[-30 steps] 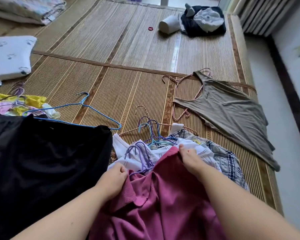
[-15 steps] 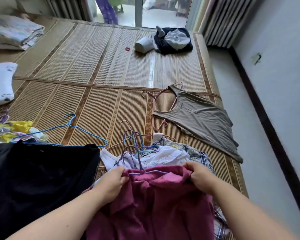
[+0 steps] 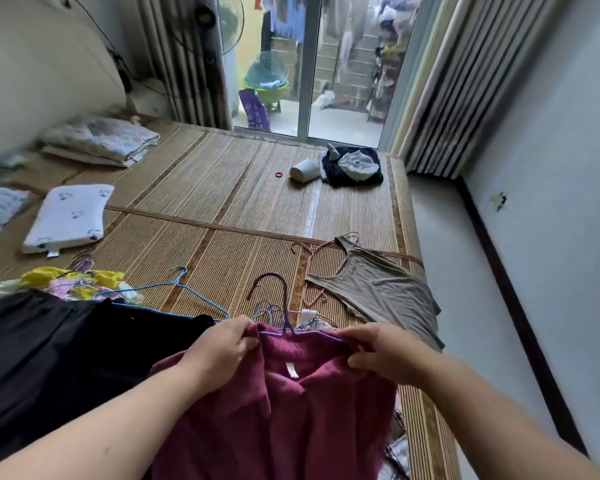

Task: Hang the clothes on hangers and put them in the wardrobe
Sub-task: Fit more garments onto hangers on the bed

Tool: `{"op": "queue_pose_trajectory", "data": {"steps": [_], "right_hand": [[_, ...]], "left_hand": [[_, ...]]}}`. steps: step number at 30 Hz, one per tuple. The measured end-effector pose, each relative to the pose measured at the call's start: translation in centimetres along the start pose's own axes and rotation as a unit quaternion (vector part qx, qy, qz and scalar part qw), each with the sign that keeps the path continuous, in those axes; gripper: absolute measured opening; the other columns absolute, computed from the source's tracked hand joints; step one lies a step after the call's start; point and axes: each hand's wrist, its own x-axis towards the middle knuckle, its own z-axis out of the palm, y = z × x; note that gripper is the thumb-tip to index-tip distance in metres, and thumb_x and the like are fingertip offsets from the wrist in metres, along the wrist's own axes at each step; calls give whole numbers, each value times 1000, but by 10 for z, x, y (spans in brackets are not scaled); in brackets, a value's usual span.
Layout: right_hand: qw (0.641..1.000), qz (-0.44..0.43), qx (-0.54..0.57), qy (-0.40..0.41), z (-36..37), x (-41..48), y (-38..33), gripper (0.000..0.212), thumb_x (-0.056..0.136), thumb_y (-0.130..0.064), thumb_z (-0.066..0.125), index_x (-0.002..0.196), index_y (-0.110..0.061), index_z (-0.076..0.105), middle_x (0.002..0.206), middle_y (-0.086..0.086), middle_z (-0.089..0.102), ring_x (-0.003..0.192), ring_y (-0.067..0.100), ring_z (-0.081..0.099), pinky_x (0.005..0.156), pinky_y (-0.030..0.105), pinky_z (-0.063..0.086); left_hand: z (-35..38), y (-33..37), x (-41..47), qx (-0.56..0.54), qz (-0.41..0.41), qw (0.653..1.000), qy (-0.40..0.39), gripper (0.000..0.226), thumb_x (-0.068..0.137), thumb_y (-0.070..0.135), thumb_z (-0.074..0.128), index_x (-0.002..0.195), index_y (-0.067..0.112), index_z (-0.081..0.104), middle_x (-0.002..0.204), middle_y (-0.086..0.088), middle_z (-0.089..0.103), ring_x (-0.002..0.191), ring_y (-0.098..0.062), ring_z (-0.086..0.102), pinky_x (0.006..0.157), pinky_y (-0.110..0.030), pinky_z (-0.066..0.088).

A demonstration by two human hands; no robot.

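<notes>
a maroon shirt is held up near the middle of the scene, above the woven mat. its left shoulder is gripped by the left hand and its right shoulder by the right hand, with fingers curled into the cloth at both. a purple hanger is seen at the collar, its bar running between the hands and its hook upright; whether its ends are seated inside the shoulders cannot be told, as the cloth hides them. a black garment is spread at the near left, with a blue hanger at its far edge. a grey tank top is laid on the mat to the right.
</notes>
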Motion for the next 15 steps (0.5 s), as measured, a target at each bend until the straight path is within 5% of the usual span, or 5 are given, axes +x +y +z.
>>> {"op": "queue_pose_trajectory", "data": {"steps": [3,8,12,15], "right_hand": [[999,2,-44,7,2,-28,-20,64,78,-32,68,135,-45,42,128,-7,58,115,13,54,93,23,42],[997,11,64,38,-8,-93,-50,95,63,-34,82,140,-49,28,135,-9,43,124,8,40,103,23,33],[992,-19,-19,122,-26,-142,-76,76,74,-14,75,139,-33,41,136,-3,48,124,14,45,103,21,33],[973,-28,-33,229,-49,-182,-97,62,78,-25,73,135,-29,49,133,-2,49,121,17,49,104,30,39]], "left_hand": [[-18,19,-30,10,12,1000,7,21,92,24,54,73,23,46,77,7,57,74,-11,53,66,-29,36],[-51,50,-78,23,44,998,32,12,93,24,54,82,18,53,83,5,57,79,-15,53,68,-30,33],[-77,77,-122,15,81,995,62,17,92,19,56,77,23,49,79,6,54,78,-17,50,68,-30,32],[-99,111,-148,4,135,988,80,18,90,14,59,77,22,51,74,9,52,75,-16,49,66,-28,30]]}}
